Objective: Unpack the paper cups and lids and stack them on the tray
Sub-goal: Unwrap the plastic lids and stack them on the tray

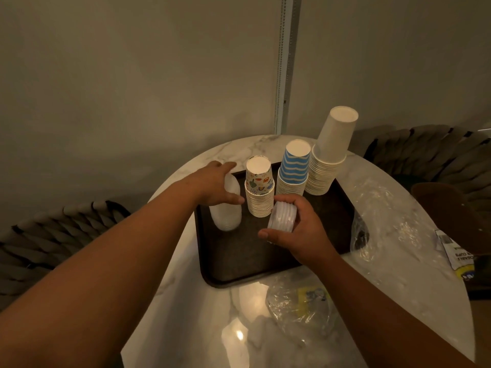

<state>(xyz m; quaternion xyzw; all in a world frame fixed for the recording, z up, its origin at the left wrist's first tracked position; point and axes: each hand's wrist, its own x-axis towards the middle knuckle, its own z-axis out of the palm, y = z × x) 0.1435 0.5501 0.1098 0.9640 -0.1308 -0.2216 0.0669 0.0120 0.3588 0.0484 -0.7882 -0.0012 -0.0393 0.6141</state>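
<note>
Head view: right hand [297,229] pinches a light, slippery lid stack [281,217] by its sides over the tray [332,216]; left hand [218,185] grips the taller lid stack [225,213].

There is just one camera, worn on the person's head. It looks forward and down, from close above a round marble table [191,274] with a dark tray [239,261] in the middle. Both arms reach in from the bottom. The room is dim, so far corners are hard to see.
</note>
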